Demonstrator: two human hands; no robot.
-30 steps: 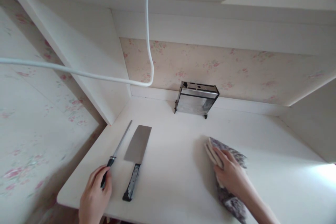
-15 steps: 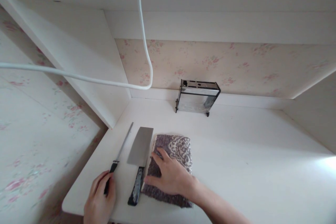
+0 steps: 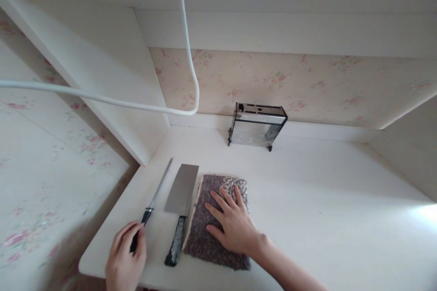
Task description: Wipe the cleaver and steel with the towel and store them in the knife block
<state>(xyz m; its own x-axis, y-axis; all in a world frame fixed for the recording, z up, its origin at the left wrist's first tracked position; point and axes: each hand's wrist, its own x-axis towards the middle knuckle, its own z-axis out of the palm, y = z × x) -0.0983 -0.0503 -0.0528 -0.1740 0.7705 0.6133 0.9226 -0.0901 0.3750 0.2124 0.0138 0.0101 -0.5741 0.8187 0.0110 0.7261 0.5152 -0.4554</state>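
My left hand [image 3: 125, 254] is closed around the black handle of a honing steel [image 3: 157, 191], whose thin rod points away across the white surface. Just right of it lies a cleaver [image 3: 182, 191] with a broad grey blade and a worn black handle, touched by neither hand. My right hand [image 3: 232, 220] rests with fingers spread flat on a folded purple-grey towel [image 3: 201, 241] with a cream pattern at its far end. The towel lies close beside the cleaver.
A knife block [image 3: 257, 127] with clear sides and a slotted black-and-metal top stands by the back wall. A white cable [image 3: 136, 105] hangs across the upper left. White cabinet panels [image 3: 102, 59] enclose the countertop [image 3: 324, 200], whose rounded corner is at lower left.
My right hand has slid rightward over the towel, its fingers now spread flatter and farther from the cleaver. My left hand keeps its hold on the honing steel, nearly unmoved.
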